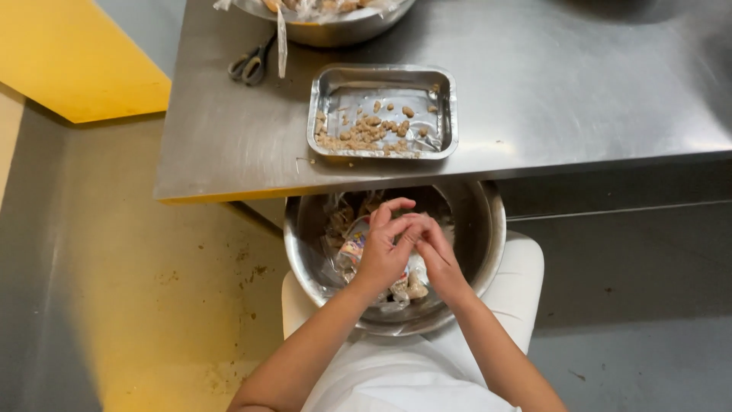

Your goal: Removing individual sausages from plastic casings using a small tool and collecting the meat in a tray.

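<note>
Hands, left (381, 255) and right (436, 255), pinched a small plastic wrapper (353, 246) together over the steel bowl (488, 229) in the lap; careless tearing risked scattering nuts onto the floor.

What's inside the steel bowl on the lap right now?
The steel bowl holds clear wrappers and pale nuts. Both hands, left and right, cover the middle, so what lies beneath them is hidden.
</note>
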